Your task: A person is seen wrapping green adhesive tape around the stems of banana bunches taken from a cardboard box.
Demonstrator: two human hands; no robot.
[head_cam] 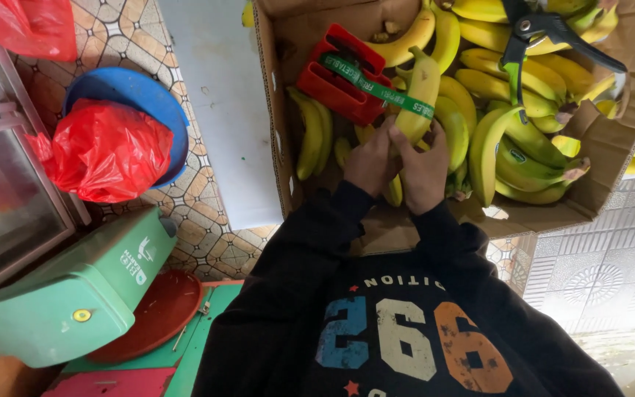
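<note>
Two hands, the left hand (pixel 369 163) and right hand (pixel 424 173), both squeeze a yellow banana bunch (pixel 417 99) over the brown cardboard box (pixel 282 147). Green printed tape (pixel 376 87) from the red plastic tape holder (pixel 336 77) crosses it. Wrapping seems underway; next, pull the tape snug.

- The floor (pixel 130 44) is laid with patterned tiles in beige and brown, with a dark line motif.
- At lower right, paler grey tiles (pixel 604 272) carry a raised floral pattern.
- A metal-framed glass door or window (pixel 1 184) runs down the left edge, reflecting red.
- A pale grey slab (pixel 222 110) lies across the tiles near the top centre.
- Soft, even daylight falls over everything, brightest on the grey tiles at lower right.
</note>
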